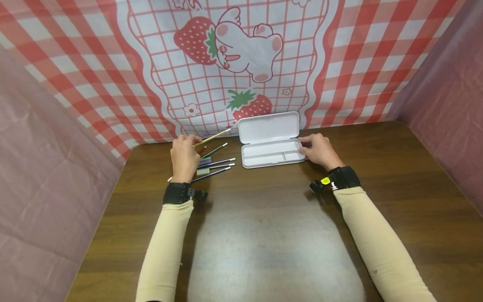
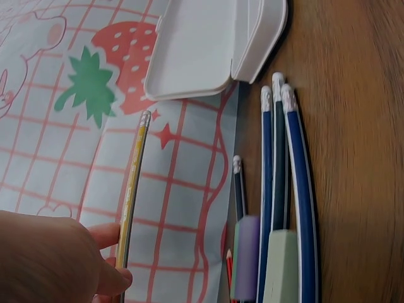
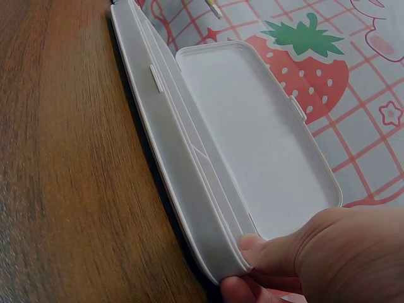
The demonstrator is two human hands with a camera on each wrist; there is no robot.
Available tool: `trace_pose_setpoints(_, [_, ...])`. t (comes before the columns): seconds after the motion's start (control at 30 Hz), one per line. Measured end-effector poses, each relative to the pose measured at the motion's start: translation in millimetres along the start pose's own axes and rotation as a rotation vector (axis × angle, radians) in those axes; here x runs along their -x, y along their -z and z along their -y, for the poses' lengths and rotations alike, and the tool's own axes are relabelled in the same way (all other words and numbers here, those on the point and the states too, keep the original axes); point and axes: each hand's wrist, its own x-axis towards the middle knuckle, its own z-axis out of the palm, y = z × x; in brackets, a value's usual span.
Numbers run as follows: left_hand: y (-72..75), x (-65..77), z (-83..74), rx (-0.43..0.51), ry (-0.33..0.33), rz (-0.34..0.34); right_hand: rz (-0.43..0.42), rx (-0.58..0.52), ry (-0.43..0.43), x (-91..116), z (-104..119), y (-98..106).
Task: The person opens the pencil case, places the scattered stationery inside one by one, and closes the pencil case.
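My left hand [image 1: 183,158] pinches a yellow pencil [image 2: 134,183] between thumb and fingers, raised above the other pencils with its white end pointing toward the case. Under and beside that hand lie several dark pencils [image 2: 305,189], a red-tipped pencil [image 1: 202,149], a purple eraser [image 2: 248,255] and a pale green eraser [image 2: 283,259]. A white pencil case [image 1: 260,160] stands with its lid [image 1: 269,127] raised; its divided compartments hold nothing. My right hand [image 1: 320,150] grips the case's right end, the thumb over the rim and fingers against the outside.
The wooden table [image 1: 260,226] reaches back to a red-and-white checked cloth [image 1: 354,54] with strawberry prints. Pink curtains [image 1: 49,201] hang at both sides. A white pencil end [image 1: 170,179] shows left of my left wrist.
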Motion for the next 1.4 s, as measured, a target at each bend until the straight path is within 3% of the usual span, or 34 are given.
trace_pose_setpoints(0.17, [-4.2,0.2,-11.0,0.008,-0.019,0.019,-0.009,-0.004,0.01,0.8,-0.5,-1.0])
trace_pose_setpoints(0.4, [-51.1,-11.0,15.7,-0.01,-0.064,0.037,-0.013,-0.005,0.019,-0.1,-1.8,-1.4])
trace_pose_setpoints(0.63, [15.0,15.5,-81.3,-0.006,-0.027,0.119,-0.046,-0.03,0.037,0.4,-6.3,-3.5])
trace_pose_setpoints(0.67, [16.5,16.6,-86.6,-0.007,-0.025,0.128,-0.046,-0.031,0.038,-0.3,-7.5,-3.7])
trace_pose_setpoints(0.83, [6.6,15.8,-94.3,-0.003,-0.064,0.121,-0.056,-0.035,0.038,-12.1,-20.6,-8.9])
trace_pose_setpoints(0.97, [-23.7,10.8,-82.3,0.003,-0.111,0.083,-0.059,-0.025,0.045,-26.9,-39.5,-14.5])
trace_pose_setpoints(1.03, [-27.3,11.3,-85.2,0.007,-0.118,0.093,-0.055,-0.005,0.046,-30.0,-43.4,-15.6])
trace_pose_setpoints(1.1, [-25.1,13.2,-93.5,0.01,-0.122,0.11,-0.059,0.003,0.038,-29.0,-41.0,-14.9])
trace_pose_setpoints(1.2, [-10.5,19.4,-114.8,0.019,-0.113,0.155,-0.05,0.0,0.043,-14.5,-22.2,-7.0])
trace_pose_setpoints(1.3, [-12.2,21.7,-123.9,0.003,-0.117,0.165,-0.041,-0.01,0.046,-2.2,-6.4,-1.2])
trace_pose_setpoints(1.4, [-16.2,23.3,-129.9,-0.012,-0.128,0.172,-0.042,-0.025,0.05,-1.3,-6.8,-1.9])
